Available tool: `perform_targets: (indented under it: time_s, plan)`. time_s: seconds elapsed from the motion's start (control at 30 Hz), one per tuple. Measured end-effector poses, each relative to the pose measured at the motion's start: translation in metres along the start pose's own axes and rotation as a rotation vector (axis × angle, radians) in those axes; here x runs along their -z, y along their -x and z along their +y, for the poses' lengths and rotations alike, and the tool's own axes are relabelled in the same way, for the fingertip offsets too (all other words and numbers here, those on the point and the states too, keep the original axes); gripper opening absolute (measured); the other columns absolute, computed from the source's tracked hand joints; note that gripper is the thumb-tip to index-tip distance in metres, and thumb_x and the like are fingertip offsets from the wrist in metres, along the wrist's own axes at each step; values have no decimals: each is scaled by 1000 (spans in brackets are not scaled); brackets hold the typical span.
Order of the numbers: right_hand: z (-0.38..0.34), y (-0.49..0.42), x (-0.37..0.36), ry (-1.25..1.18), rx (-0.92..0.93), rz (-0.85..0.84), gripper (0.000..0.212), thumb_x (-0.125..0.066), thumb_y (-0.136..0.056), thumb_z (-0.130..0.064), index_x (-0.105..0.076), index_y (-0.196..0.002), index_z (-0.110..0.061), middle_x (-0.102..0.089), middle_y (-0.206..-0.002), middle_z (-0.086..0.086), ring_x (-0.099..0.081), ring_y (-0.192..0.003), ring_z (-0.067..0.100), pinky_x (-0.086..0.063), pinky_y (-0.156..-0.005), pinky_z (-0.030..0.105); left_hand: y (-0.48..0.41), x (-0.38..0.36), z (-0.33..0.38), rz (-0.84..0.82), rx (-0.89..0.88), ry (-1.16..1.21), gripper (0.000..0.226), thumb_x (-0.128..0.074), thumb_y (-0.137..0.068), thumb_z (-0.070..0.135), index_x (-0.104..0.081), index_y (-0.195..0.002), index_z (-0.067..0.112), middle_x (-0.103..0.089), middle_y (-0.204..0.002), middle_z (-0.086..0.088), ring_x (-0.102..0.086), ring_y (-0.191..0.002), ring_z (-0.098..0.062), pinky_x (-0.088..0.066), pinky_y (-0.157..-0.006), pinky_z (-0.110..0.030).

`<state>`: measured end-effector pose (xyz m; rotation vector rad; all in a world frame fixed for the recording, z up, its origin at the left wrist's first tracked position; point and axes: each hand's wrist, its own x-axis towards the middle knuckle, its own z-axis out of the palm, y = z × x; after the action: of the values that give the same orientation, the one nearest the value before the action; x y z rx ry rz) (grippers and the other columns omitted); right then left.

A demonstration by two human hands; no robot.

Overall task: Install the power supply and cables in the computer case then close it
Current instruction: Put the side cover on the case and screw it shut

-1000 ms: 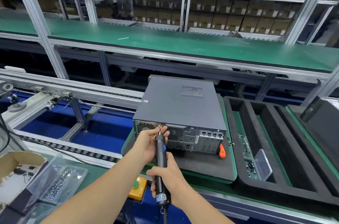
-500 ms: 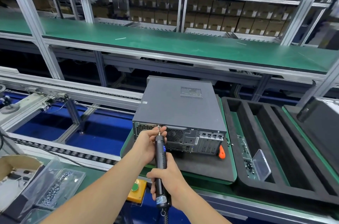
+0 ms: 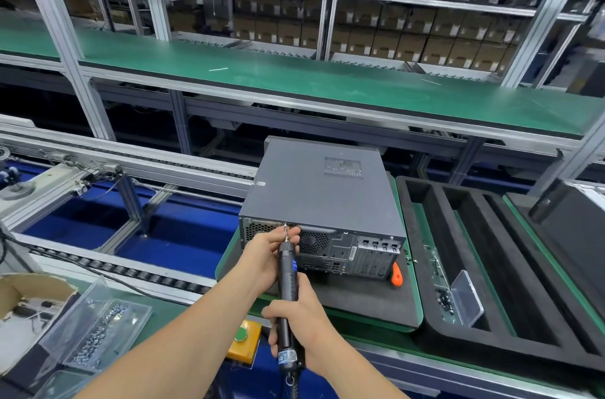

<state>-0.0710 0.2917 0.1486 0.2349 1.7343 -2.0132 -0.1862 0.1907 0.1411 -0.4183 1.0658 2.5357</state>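
Just beyond the hands lies the closed computer case (image 3: 324,189), where the left hand (image 3: 265,254) pinches the tip of the electric screwdriver (image 3: 287,271) at the case's rear top edge and the right hand (image 3: 301,313) grips the barrel. A tilted bit could slip, scarring the panel or nipping the left hand. Left of them a clear box (image 3: 98,330) holds screws; to the right, a foam tray (image 3: 435,317) holds a small open box (image 3: 465,300) beside dark screws.

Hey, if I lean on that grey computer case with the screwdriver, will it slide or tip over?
Probably neither. The computer case lies on its broad side, low and wide, so tipping looks unlikely. It rests on a dark foam mat, which should grip rather than let it slide. Its metal panels suggest it is stiff and fairly heavy.
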Motion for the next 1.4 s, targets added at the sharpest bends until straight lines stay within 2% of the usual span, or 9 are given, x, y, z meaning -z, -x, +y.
perform_targets:
  time_s: [0.17,0.27,0.4,0.5,0.7,0.9,1.17,1.3,1.4]
  plan:
    - [-2,-1,-7,-29,3,21,53,-69,-82,2,-44,-121,-26,-55,-84,18,-56,-53,26,-50,-50,35,3,0,2,9,38,-94,32,-63,-91,9,-71,-118,-6,-76,-105,-13,-73,-77,-19,-61,-70,-29]
    - [0,-1,-11,-86,8,21,50,-67,-88,2,-45,-123,-26,-56,-81,17,-56,-53,25,-50,-51,35,3,0,4,11,88,-196,31,-63,-94,18,-68,-115,-4,-76,-110,-17,-75,-84,-26,-61,-73,-34]
    - [-1,-1,-15,-136,25,30,51,-73,-87,-1,-47,-123,-27,-56,-77,16,-56,-52,26,-51,-49,35,8,-5,4,-51,178,-218,22,-60,-97,26,-63,-100,4,-72,-94,-17,-68,-72,-27,-57,-60,-33]
    - [-2,0,-16,-135,24,45,56,-78,-83,-3,-47,-122,-28,-58,-75,16,-57,-52,27,-52,-49,35,9,-3,4,-53,159,-200,23,-60,-98,27,-64,-102,5,-73,-95,-17,-70,-71,-25,-58,-57,-32]
    - [0,-2,-15,-146,11,56,49,-72,-85,-2,-46,-122,-22,-57,-75,16,-57,-53,27,-52,-51,36,13,-3,3,-24,123,-241,28,-61,-99,29,-68,-107,3,-75,-95,-16,-68,-65,-22,-57,-55,-29]
    - [3,-6,-17,-165,19,64,58,-78,-77,-7,-49,-122,-27,-61,-73,14,-59,-52,28,-53,-51,36,15,-5,4,-12,115,-250,24,-60,-100,26,-66,-104,3,-74,-93,-16,-64,-61,-21,-54,-51,-27]
    - [3,-3,-18,-176,-3,72,63,-84,-73,-11,-49,-122,-30,-62,-76,15,-60,-53,27,-54,-51,35,18,-7,4,13,111,-306,26,-56,-103,28,-64,-112,4,-76,-94,-17,-64,-62,-23,-54,-55,-29]
    - [8,1,-18,-181,-26,66,58,-81,-78,-12,-49,-123,-27,-61,-74,14,-59,-52,27,-53,-50,35,20,-3,0,35,116,-341,24,-54,-103,26,-60,-112,5,-75,-92,-17,-63,-60,-23,-53,-56,-30]
    - [15,1,-21,-205,-56,35,46,-73,-87,-13,-50,-124,-26,-59,-72,14,-57,-51,28,-51,-48,34,25,9,0,84,109,-339,24,-53,-103,28,-60,-110,6,-76,-87,-15,-65,-59,-25,-55,-54,-30]
